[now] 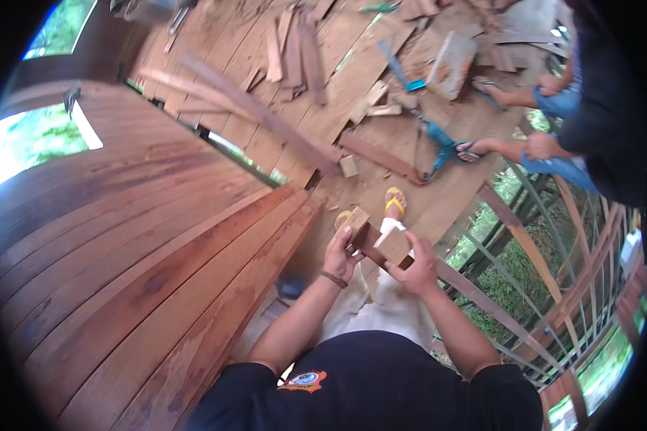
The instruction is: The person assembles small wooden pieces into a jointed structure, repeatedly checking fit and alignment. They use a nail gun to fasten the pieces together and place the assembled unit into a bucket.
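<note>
In front of my body I hold a short wooden block, with pale ends and a reddish-brown middle. My left hand closes round its left end, thumb on the near side. The right end sits in my right hand, whose fingers wrap the pale squarish part. I cannot tell whether it is one notched piece or several pieces together. Below it show my feet in yellow flip-flops.
Curved timber planking rises at my left. Beyond my feet, a teal power tool, a long board and several offcuts lie on the plank floor. Another person sits at right. Open framing shows greenery below.
</note>
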